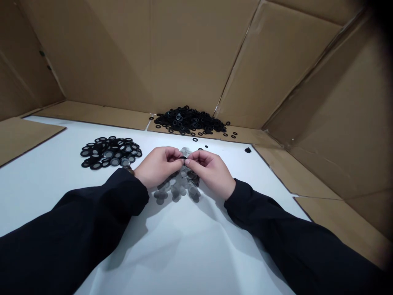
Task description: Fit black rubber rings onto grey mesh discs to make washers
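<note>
My left hand point(161, 166) and my right hand point(211, 168) meet over the middle of the white table, thumbs and forefingers pinching a small black ring point(183, 157) between them. Most of that ring is covered by the fingertips. Under and around the hands lies a loose spread of thin grey mesh discs point(176, 191), partly hidden by them. To the left of my left hand is a pile of black rings with grey discs in their centres point(114, 155).
A large heap of black rings point(190, 121) sits at the back on a cardboard strip, with one loose ring point(195, 139) before it. A small black clump point(247, 150) lies right of my hands. Cardboard walls point(196, 49) enclose the white table point(184, 254).
</note>
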The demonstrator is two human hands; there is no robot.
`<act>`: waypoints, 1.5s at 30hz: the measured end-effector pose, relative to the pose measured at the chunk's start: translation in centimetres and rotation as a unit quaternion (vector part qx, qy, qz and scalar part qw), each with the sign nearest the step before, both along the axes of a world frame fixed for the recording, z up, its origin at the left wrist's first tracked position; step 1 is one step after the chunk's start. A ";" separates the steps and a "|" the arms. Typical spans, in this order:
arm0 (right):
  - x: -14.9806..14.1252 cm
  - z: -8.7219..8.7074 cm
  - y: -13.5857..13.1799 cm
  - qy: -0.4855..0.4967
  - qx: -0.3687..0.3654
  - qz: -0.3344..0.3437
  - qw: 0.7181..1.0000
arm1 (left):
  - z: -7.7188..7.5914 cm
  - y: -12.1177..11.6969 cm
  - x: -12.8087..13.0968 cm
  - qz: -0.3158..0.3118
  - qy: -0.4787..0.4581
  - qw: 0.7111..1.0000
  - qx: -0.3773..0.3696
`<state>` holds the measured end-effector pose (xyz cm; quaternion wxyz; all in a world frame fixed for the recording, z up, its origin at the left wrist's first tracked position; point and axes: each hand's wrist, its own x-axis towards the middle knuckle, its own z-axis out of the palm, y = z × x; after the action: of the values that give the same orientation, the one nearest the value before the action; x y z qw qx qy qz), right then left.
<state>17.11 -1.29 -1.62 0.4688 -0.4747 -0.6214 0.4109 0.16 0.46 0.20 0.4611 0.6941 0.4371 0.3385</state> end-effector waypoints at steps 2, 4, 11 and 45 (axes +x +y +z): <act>0.0 0.0 -0.1 -0.014 0.018 -0.002 1.000 | 0.0 0.0 0.0 -0.003 0.004 1.000 0.002; -0.1 0.0 -0.2 -0.021 0.032 -0.008 0.999 | 0.0 0.0 0.1 -0.004 0.003 1.000 -0.003; -0.1 -0.2 -0.1 -0.032 0.041 -0.006 0.999 | -0.1 0.1 0.4 -0.008 -0.047 0.998 -0.037; -0.1 -0.2 -0.1 -0.074 0.051 0.007 0.996 | 0.3 -0.4 0.8 0.034 -0.062 0.998 0.001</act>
<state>17.03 -1.43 -1.82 0.4417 -0.4753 -0.6778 0.3458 0.99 0.06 0.48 0.4747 0.6572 0.4305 0.3967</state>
